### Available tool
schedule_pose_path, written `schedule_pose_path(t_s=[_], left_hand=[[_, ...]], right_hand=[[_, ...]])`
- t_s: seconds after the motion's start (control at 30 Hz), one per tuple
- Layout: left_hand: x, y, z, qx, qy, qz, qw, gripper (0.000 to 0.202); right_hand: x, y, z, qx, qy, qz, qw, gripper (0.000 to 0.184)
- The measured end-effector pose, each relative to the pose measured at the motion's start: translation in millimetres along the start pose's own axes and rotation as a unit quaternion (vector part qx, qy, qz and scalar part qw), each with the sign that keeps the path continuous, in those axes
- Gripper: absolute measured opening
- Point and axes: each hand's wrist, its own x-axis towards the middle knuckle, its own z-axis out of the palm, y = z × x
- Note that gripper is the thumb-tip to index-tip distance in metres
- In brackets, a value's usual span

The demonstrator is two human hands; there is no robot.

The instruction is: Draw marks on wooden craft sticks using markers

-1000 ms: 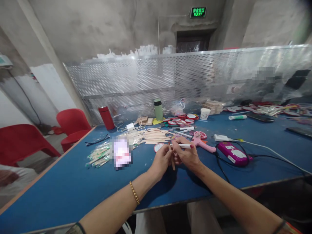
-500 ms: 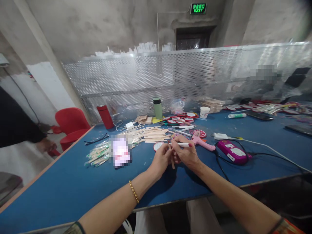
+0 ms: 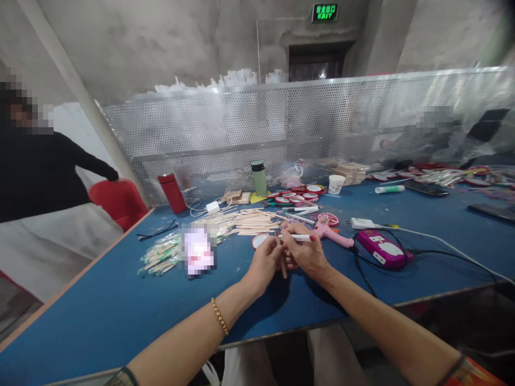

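My left hand (image 3: 263, 264) pinches a stick (image 3: 284, 271); my curled right hand (image 3: 308, 254) grips a pen (image 3: 301, 237); phone (image 3: 199, 253) at their nine o'clock.

Wooden stick (image 3: 284, 269), partly hidden btwn. L hand (image 3: 263, 262) & R hand (image 3: 306, 250); contact w/ tip of pen (image 3: 300, 237) too small to tell. Round disc (image 3: 258, 240), partly behind L hand. Phone (image 3: 199, 252), screen blurred. Co-worker (image 3: 36, 166), cut off by L edge, head pixelated.

Wooden stick (image 3: 284, 271): slim, brown, near end protruding, pinched in left hand (image 3: 265, 262) | Pen (image 3: 300, 237): white barrel, red end pointing right, near-level, held in right hand (image 3: 306, 254)
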Motion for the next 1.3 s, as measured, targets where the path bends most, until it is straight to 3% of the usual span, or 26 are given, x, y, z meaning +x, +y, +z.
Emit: schedule_pose_path(t_s=[1.3], left_hand=[[-1.4, 0.9, 0.6, 0.013, 0.010, 0.000, 1.000, 0.043]], right_hand=[[-0.5, 2.4, 0.0, 0.004, -0.004, 0.012, 1.000, 0.028]])
